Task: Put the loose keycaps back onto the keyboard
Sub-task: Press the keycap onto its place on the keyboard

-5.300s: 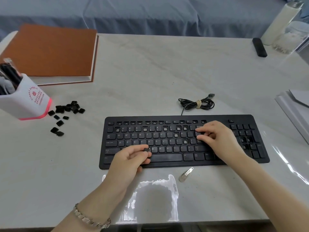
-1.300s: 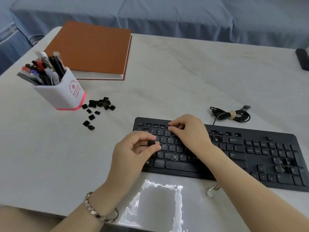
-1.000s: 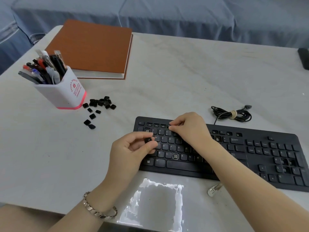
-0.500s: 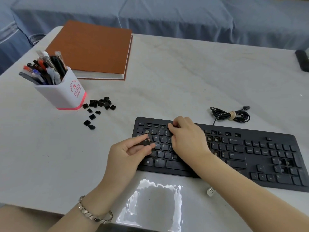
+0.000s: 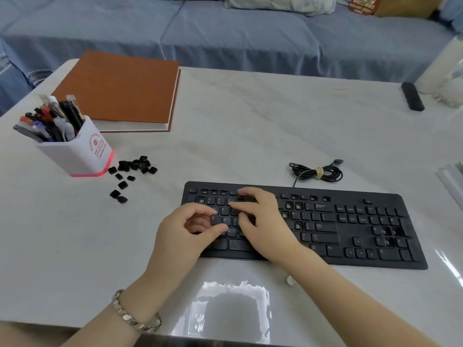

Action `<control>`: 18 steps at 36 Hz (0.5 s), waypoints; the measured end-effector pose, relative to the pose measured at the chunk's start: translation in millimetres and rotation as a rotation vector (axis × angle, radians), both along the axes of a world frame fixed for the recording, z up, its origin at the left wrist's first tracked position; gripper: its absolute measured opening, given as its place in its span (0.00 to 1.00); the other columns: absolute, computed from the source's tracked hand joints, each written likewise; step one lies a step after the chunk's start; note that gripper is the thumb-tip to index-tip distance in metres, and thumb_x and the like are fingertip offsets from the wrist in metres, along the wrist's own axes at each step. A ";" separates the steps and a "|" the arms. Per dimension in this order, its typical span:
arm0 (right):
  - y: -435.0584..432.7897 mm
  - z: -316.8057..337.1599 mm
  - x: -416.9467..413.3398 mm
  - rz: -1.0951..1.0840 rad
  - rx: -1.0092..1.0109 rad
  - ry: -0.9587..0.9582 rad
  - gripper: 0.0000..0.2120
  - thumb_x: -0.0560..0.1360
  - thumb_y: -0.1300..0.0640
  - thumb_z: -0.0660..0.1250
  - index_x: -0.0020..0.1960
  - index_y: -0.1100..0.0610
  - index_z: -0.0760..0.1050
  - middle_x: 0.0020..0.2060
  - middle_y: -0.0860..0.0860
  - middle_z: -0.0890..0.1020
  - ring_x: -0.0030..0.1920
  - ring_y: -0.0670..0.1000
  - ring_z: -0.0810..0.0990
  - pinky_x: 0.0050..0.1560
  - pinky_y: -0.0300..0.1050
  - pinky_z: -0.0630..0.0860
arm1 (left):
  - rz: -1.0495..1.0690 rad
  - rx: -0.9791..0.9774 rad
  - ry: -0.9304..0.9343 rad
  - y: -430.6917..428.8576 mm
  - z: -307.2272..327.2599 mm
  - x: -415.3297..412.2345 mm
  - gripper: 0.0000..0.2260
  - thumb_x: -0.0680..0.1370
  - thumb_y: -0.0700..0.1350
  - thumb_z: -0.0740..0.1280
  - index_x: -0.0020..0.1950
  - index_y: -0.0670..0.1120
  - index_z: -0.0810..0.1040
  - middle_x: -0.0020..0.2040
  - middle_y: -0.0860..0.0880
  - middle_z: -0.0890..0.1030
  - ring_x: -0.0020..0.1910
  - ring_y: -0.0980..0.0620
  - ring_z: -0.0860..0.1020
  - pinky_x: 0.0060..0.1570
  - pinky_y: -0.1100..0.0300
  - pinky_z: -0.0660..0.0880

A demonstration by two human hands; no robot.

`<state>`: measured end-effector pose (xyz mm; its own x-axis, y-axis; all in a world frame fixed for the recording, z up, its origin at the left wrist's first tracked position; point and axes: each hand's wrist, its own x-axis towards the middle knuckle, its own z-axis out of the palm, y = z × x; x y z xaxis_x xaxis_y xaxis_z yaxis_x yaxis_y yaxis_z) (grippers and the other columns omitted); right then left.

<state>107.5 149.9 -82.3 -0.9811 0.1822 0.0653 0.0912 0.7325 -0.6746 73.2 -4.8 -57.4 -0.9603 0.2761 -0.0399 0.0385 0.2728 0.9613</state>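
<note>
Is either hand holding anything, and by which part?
Cannot tell: the left hand curls over the flat black keyboard, no keycap visible in its grip; the right hand only presses keys.

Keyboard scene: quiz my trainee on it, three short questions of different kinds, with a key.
1. True or false: the loose keycaps lie right of the keyboard.
2. Which wrist wears the bracelet? A left, B right.
3. Fill in: just beyond the keyboard's far edge lies a coiled ___.
Key: 1 false, they lie to its left, by the pen holder. 2 A. 3 cable.
</note>
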 end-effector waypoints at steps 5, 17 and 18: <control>-2.6 28.4 29.9 -0.190 -0.768 -0.097 0.07 0.74 0.62 0.66 0.47 0.52 0.79 0.38 0.44 0.82 0.38 0.37 0.79 0.41 0.32 0.75 | -0.140 -0.068 0.166 18.9 -0.2 8.4 0.13 0.63 0.37 0.79 0.38 0.52 0.80 0.37 0.53 0.77 0.34 0.58 0.75 0.39 0.73 0.71; 63.3 28.4 97.4 -0.578 -0.999 -0.045 0.07 0.73 0.69 0.66 0.43 0.60 0.80 0.33 0.53 0.83 0.36 0.48 0.84 0.39 0.35 0.79 | -0.466 -0.120 0.176 77.9 -3.9 45.0 0.16 0.76 0.32 0.65 0.50 0.54 0.80 0.47 0.57 0.81 0.47 0.64 0.79 0.50 0.75 0.71; 73.7 26.9 104.1 -0.614 -0.976 -0.044 0.07 0.73 0.69 0.67 0.44 0.60 0.80 0.33 0.53 0.83 0.36 0.48 0.84 0.42 0.35 0.80 | -0.488 -0.150 0.188 80.7 -5.0 46.7 0.16 0.77 0.31 0.61 0.52 0.51 0.80 0.48 0.58 0.81 0.49 0.65 0.78 0.51 0.76 0.69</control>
<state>211.7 223.6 -55.4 -0.7075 0.5835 -0.3986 0.2891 -0.2757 -0.9167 120.0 75.9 -62.4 -0.7167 0.6958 0.0467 0.3624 0.3143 0.8774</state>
